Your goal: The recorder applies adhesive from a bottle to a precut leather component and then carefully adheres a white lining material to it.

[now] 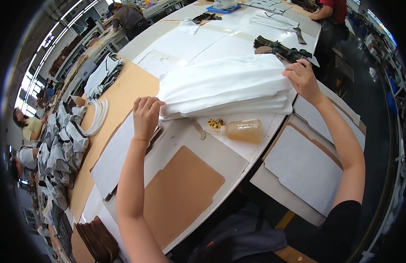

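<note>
A stack of long white fabric pieces [220, 83] spans the middle of the table, held at both ends. My left hand [146, 114] grips its left corner with bent fingers, and my right hand [301, 81] pinches the right end. Just below the fabric lie a plastic squeeze bottle of amber liquid [242, 131] and small brass-coloured pieces [216, 123]. A brown card template [183, 195] lies nearer me. White sheets with brown edges are under my left arm [111, 162] and on a lower surface beside my right arm [303, 171].
Piled grey-white garment parts [62, 149], curved white strips [97, 118] and brown pieces [95, 236] sit on the left. Dark straps [281, 50] lie beyond the fabric near the right edge. Co-workers are at the back left [128, 22], far left [27, 127] and top right [334, 13].
</note>
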Tool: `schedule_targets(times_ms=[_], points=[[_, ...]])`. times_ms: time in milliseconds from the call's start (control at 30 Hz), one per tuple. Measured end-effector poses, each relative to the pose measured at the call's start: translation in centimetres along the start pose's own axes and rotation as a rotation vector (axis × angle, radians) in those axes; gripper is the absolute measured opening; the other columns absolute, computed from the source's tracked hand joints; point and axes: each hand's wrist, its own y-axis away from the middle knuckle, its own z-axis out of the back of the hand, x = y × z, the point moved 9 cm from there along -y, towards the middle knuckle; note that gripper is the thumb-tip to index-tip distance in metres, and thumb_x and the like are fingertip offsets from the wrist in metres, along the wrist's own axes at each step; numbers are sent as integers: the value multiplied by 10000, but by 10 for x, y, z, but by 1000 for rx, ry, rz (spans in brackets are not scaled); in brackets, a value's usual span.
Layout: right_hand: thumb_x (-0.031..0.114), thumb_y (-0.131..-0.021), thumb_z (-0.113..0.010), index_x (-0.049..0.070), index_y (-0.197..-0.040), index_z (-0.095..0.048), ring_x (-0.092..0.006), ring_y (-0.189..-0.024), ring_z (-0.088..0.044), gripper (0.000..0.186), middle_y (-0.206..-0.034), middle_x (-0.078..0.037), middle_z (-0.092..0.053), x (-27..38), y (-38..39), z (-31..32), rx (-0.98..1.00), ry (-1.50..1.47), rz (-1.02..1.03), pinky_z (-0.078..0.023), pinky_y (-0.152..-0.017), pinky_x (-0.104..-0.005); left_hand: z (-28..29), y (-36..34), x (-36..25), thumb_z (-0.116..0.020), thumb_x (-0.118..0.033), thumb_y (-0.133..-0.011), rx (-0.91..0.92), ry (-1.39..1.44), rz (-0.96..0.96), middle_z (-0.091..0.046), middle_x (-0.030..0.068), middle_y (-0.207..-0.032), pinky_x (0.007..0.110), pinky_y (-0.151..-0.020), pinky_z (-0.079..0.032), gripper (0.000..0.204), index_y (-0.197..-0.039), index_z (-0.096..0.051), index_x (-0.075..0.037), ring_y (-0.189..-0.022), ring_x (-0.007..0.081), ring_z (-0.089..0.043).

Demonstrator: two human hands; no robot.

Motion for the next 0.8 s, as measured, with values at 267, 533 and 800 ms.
schedule_targets(times_ms=[267,533,800], points=[[63,-832,-655,49,-848,-659,-268,-753,-605,22,-775,-107,-683,-87,-56,-54,241,-222,-394,-411,-889,-361,-26,-56,76,-642,-71,-864,2,169,475,-668,49,-882,383,-790,-474,125,-970,-705,-95,-799,257,-642],[3,-809,-677,51,-890,-651,-262,-930,-614,98,-903,-74,-685,-52,-32,-24,2,-131,-227,-420,-947,-390,-17,-44,56,-659,-75,-843,-46,93,360,-669,32,-889,370,-786,-474,108,-911,-731,-118,-825,240,-638],[-26,-779,-672,79,-962,-642,-245,-1002,-616,213,-1065,-63,-654,-11,7,-7,-5,-67,-68,-405,-1014,-424,0,-5,18,-685,-43,-804,-88,-4,137,-646,-19,-867,354,-893,-423,138,-891,-722,-144,-856,177,-607]])
